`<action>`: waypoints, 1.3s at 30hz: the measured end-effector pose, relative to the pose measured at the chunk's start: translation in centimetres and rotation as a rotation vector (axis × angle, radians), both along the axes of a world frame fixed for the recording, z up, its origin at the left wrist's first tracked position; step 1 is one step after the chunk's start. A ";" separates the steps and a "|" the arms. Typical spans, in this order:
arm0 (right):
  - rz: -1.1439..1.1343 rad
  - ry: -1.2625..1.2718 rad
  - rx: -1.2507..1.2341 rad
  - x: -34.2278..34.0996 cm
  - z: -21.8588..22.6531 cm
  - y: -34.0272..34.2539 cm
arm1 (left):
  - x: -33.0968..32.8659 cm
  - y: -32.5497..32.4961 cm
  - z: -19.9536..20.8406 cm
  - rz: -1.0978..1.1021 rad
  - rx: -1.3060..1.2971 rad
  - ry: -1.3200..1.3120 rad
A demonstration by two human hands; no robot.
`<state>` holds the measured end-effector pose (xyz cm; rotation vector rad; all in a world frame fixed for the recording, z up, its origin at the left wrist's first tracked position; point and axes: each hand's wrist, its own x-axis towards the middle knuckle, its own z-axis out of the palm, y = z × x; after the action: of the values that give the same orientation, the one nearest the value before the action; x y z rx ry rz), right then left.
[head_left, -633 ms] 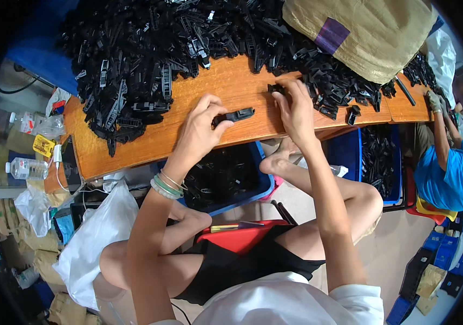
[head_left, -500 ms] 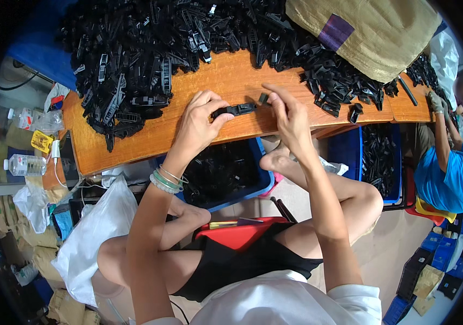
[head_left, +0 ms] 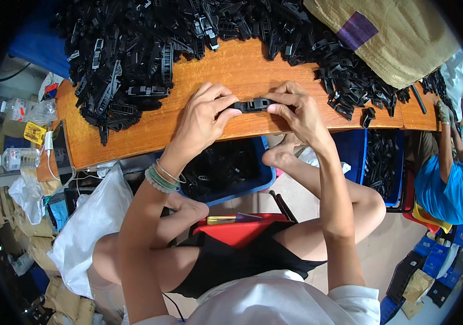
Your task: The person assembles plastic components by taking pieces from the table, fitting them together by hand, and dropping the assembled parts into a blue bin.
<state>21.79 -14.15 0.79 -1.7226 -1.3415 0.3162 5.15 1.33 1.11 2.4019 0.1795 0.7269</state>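
Our left hand point(head_left: 201, 116) and right hand point(head_left: 299, 111) pinch the ends of a slim black plastic clip point(head_left: 254, 104) over the glossy orange wooden surface point(head_left: 231, 70), a jagged pile of black parts point(head_left: 150, 32) beyond

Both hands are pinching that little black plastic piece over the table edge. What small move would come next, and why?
Probably a short push of the two ends toward each other. The left hand and right hand each pinch one end of the slim black plastic clip part, held level above the orange wooden table, so it looks lined up for pressing together.
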 end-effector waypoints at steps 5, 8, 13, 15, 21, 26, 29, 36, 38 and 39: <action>-0.010 -0.077 -0.007 -1.9 0.3 0.9 | 0.1 -0.3 -0.6 -0.005 0.022 -0.034; -0.056 -0.015 0.004 -2.4 0.1 0.9 | 0.3 0.5 -0.2 -0.019 0.046 -0.020; 0.078 0.195 -0.019 -5.4 1.5 -2.1 | -0.4 -0.4 5.5 -0.020 -0.170 -0.171; 0.227 0.194 -0.134 -7.5 2.2 -4.5 | -1.3 -4.8 10.7 -0.164 -0.292 -0.350; -0.015 0.179 -0.090 -9.3 1.5 -3.8 | -1.7 -5.9 11.2 -0.114 -0.260 -0.352; -0.250 0.060 0.085 -4.2 2.5 -2.8 | -1.7 -6.3 11.5 -0.061 -0.222 -0.381; -0.383 -0.192 0.195 0.6 1.5 -1.5 | -1.2 -6.4 11.3 -0.033 -0.217 -0.398; -0.416 -0.586 0.183 11.3 0.9 4.7 | 0.2 -7.0 12.1 0.026 -0.184 -0.453; -0.517 -0.733 0.080 11.6 -0.3 6.6 | 0.7 -6.9 11.4 0.026 -0.168 -0.497; -0.548 -0.744 0.052 11.9 -0.8 7.1 | 2.9 -5.6 8.7 -0.047 -0.465 -0.395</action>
<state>33.72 -7.06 0.01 -2.1721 -1.2638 -0.7270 8.03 -4.31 9.77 1.7825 0.1121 0.9970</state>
